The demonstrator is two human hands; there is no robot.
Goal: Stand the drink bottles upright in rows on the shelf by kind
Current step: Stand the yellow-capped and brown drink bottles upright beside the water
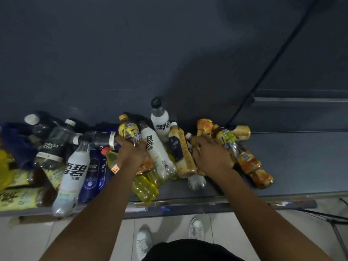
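A heap of drink bottles lies on the grey shelf [293,166]. One white bottle with a black cap [160,119] stands upright at the back. My left hand [130,152] grips the yellow-labelled tea bottle [128,129], beside a lying white bottle [156,153]. My right hand [211,154] curls over a clear bottle [195,182] that lies between a cream milk-tea bottle [181,153] and an orange-labelled tea bottle [246,159]. Further left lie a large white bottle [73,174], dark soda bottles [54,146], blue bottles [94,176] and yellow bottles [145,188].
The shelf's right part is bare grey board, with a grey back wall [169,53] behind it. Green-yellow packs [17,196] sit at the far left. Below the shelf edge [188,206] are floor tiles, my shoes [143,242] and a thin black stand leg [337,221].
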